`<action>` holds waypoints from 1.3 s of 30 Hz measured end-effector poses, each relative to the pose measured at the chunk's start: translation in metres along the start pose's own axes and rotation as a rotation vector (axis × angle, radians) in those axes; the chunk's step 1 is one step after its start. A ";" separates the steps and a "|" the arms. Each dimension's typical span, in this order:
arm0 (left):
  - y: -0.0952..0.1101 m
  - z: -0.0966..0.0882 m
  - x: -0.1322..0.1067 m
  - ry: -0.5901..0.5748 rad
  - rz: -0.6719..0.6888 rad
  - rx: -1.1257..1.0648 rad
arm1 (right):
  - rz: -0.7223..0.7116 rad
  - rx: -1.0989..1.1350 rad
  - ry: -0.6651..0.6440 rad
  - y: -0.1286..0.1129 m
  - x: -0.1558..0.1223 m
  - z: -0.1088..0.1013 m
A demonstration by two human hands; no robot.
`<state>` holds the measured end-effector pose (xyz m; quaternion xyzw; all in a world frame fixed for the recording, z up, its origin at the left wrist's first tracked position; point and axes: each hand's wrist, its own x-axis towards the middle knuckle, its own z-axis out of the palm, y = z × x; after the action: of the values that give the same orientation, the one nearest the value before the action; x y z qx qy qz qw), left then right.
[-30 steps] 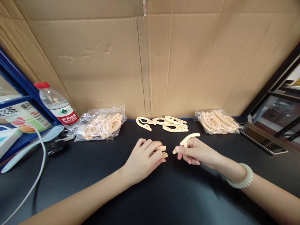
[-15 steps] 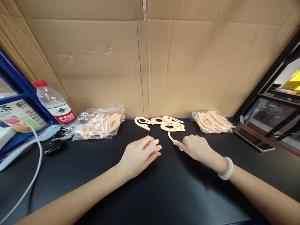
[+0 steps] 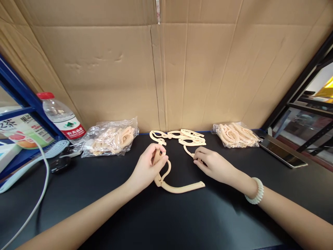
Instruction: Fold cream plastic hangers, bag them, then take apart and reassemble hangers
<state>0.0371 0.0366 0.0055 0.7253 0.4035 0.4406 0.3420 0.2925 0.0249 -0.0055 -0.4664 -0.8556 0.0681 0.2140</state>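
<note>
My left hand (image 3: 149,163) pinches a beige folding clothes hanger (image 3: 182,188) near its joint. One long arm of it swings out to the right over the black tabletop, and a thin curved piece (image 3: 168,170) bows beside my fingers. To the right, my right hand (image 3: 214,164) has its fingers curled on a slim curved beige strip (image 3: 187,151), whose far end sticks out to the left; the rest is hidden under the fingers. Behind both hands, several folded beige hangers (image 3: 192,141) lie in a loose group by the cardboard.
Clear plastic bags of beige hangers lie at left (image 3: 109,139) and right (image 3: 235,135). A red-capped bottle (image 3: 62,118), a white cable (image 3: 47,170) and a pale blue slotted utensil (image 3: 39,159) are at far left. A phone (image 3: 282,152) rests at right; a cardboard wall (image 3: 117,76) stands behind.
The hanger in my left hand, mostly hidden inside the fist before, now shows with one arm swung out to the right. My right hand has shifted its fingers on the curved strip.
</note>
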 end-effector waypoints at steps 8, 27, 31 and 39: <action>0.013 0.009 -0.009 0.181 -0.247 -0.498 | -0.153 0.066 0.153 -0.054 -0.013 -0.005; 0.021 0.008 -0.033 0.015 -0.125 -0.176 | -0.180 0.100 0.099 -0.053 -0.013 0.023; 0.020 0.009 -0.032 0.044 -0.215 -0.268 | -0.205 0.089 0.125 -0.054 -0.011 0.025; 0.014 0.013 -0.028 0.080 -0.391 -0.492 | -0.315 -0.090 0.201 -0.053 -0.012 0.027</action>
<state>0.0453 0.0035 0.0021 0.5115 0.4297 0.4793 0.5692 0.2455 -0.0126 -0.0166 -0.3405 -0.8944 -0.0517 0.2853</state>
